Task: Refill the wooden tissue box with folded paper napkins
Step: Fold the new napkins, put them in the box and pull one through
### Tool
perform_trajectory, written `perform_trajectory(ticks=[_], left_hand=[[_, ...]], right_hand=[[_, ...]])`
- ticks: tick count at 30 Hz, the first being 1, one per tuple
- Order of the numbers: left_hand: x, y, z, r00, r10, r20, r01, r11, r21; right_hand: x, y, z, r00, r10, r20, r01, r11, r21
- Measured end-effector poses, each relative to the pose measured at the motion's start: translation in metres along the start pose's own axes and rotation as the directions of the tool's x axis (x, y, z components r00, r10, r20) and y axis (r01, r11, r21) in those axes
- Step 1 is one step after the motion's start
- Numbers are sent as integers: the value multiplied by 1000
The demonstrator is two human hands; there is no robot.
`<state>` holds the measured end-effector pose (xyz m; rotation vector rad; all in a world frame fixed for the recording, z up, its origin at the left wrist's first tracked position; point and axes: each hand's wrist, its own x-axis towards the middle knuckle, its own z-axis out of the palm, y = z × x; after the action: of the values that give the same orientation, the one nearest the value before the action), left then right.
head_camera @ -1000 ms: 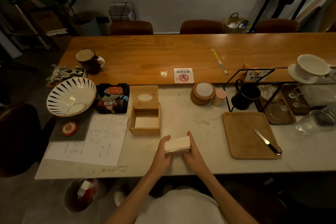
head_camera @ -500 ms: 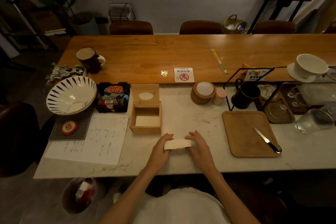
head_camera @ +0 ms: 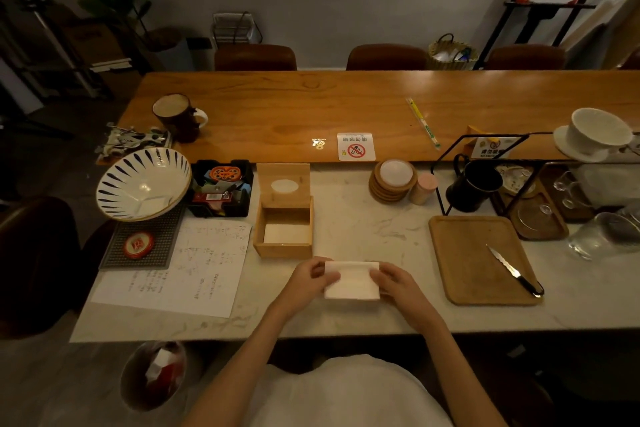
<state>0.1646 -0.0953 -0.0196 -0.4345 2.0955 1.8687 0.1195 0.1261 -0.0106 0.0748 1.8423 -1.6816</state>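
Left hand point(head_camera: 309, 282) and right hand point(head_camera: 398, 282) pinching napkins point(head_camera: 351, 281) near open box point(head_camera: 283, 246). Risk: loose grip, stack fanning or catching rim.

White napkin stack point(head_camera: 351, 282); pale wood tissue box point(head_camera: 283, 249) behind it; left of the box, a white bowl point(head_camera: 142, 184) with dark blue radial stripes; right, a black mug point(head_camera: 472, 186).

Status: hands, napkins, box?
Left hand and right hand both grip the napkin stack on the counter. Wooden box open, some napkins inside. Path to box clear.
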Motion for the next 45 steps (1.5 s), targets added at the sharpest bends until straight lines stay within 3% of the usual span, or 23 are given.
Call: perform_trajectory(ticks=[3,8,10,15,18,20,22,23,24,26,30,32,33,35,36,37,38,39,40,42,44,45], left_hand=[[2,-6,-6,989,-145,32,146,989,-20],[0,-7,-3,985,-157,77,165,979,-117],[-1,-3,0,987,-143,80,150,983,-101],[-3,-8,0,1000,22,-11,-22,999,39],[-8,-17,-3,995,90,52,-96,985,144],[-12,-21,-5,993,70,91,-86,978,187],[-16,-22,-8,992,54,117,-81,967,241],[-16,-22,-10,991,46,128,-79,961,264],[-17,-22,-13,989,34,142,-73,958,277],[-19,-17,-21,981,22,191,-80,950,301],[-30,-6,-52,978,37,205,-126,887,444],[-36,0,-73,983,179,41,-180,892,414],[-38,3,-82,960,266,-86,-215,899,381],[-31,5,-99,874,320,-366,-224,933,282],[-26,6,-107,847,266,-459,-193,961,200],[-19,9,-115,849,185,-495,-156,983,99],[-13,12,-122,879,95,-468,-108,994,0],[-6,14,-128,925,11,-379,-48,995,-88],[-1,17,-133,963,-45,-266,11,992,-126],[6,19,-141,993,-66,-100,59,995,-75],[12,16,-147,997,-70,15,70,997,-27],[15,14,-152,993,-91,71,93,995,-26]], right_hand=[[1,-2,1,984,169,60,-174,981,90],[5,0,6,986,162,31,-165,979,123],[6,2,10,993,117,26,-119,987,110],[7,5,14,990,-130,44,135,982,-135],[7,8,15,976,-181,120,209,930,-303],[7,10,20,969,-184,165,246,788,-564],[7,12,26,930,-292,221,333,425,-842],[8,14,31,894,-349,279,370,225,-901],[10,14,36,862,-383,332,394,94,-914],[12,12,46,826,-413,383,422,5,-907],[10,-3,46,892,-345,292,360,154,-920],[7,-19,39,951,-280,136,252,436,-864],[7,-32,35,977,-210,38,164,625,-763],[5,-60,32,993,-74,-95,38,941,-336],[4,-74,33,995,-10,-101,3,998,-65],[5,-85,35,998,29,-63,-19,987,157],[8,-97,38,999,50,-15,-44,957,286],[12,-110,44,998,54,15,-56,950,309],[18,-122,52,999,46,27,-51,970,239],[34,-144,72,999,-16,51,22,993,-113],[54,-165,98,984,-69,161,143,848,-510],[65,-175,115,969,-70,237,216,705,-676]])
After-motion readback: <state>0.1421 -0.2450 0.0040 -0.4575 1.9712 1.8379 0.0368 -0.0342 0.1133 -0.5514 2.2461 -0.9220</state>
